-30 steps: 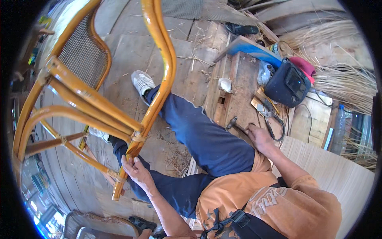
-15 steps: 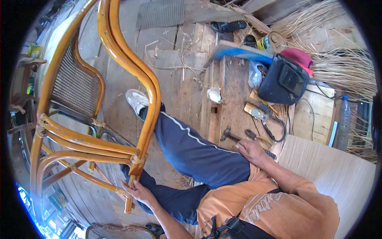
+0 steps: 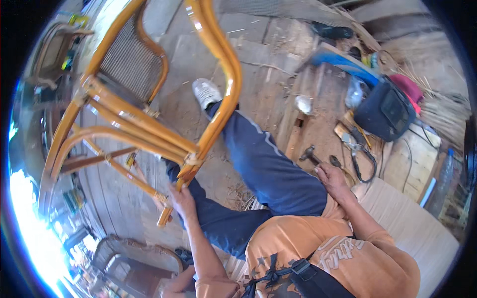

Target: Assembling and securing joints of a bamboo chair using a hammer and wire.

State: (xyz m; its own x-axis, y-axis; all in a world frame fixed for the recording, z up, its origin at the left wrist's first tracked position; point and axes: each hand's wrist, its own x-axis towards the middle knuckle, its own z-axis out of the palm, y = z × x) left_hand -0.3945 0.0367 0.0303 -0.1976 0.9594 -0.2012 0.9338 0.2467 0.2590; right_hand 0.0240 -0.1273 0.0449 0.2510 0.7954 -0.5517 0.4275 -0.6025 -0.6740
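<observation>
A glossy amber rattan chair frame [image 3: 144, 130] with a woven mesh panel [image 3: 130, 58] fills the left side, tilted, its joints wrapped with cane binding. My left hand [image 3: 183, 202] is closed around a short pole end of that frame, just below a wrapped joint. By my right thigh, my right hand [image 3: 332, 180] is closed on the handle of a hammer [image 3: 309, 153]. The hammer's head points away from me, and my fingers cover part of the handle. My legs in dark blue trousers [image 3: 253, 154] stretch out beside the chair.
On the wooden bench [image 3: 325, 119] at right lie pliers-like metal tools [image 3: 354, 146], a black case [image 3: 385, 109] and a white lump [image 3: 303, 104]. A clear bottle [image 3: 444, 171] and bundled cane strips [image 3: 442, 114] stand beyond. Another chair [image 3: 134, 253] is at lower left.
The view has swung, so chair, bench and legs appear further right and higher. The chair looks slightly more tilted in the picture. Both hands keep their holds.
</observation>
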